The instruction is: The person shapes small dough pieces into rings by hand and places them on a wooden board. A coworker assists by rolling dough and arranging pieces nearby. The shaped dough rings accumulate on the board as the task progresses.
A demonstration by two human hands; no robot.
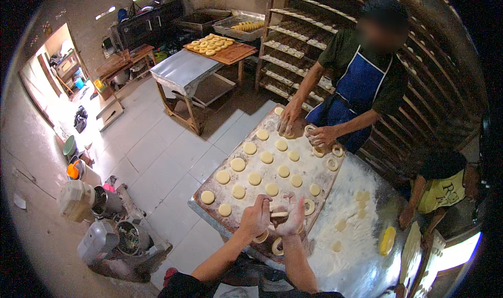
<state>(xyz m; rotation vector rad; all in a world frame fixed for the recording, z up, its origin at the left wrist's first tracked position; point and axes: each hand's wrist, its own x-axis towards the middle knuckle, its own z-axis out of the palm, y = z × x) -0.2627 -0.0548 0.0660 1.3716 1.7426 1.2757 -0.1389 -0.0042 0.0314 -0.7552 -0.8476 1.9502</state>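
Held piece in head view: one pale dough disc, seen edge-on above the floured board, between the person's two grips.
Left grip: fingers bent, at the disc's left side; whether they pinch it cannot be told.
Right grip: palm turned inward, at the disc's right side; its hold is equally unclear.
Bench: floured, beneath the board.

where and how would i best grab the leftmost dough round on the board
Probably by the rim of the leftmost dough round, thumb and fingers at opposite edges, from straight above with the left hand, the nearer one. It lies flat on the board, shows no hole to hook, and its edge stands clear of the other dough rounds.
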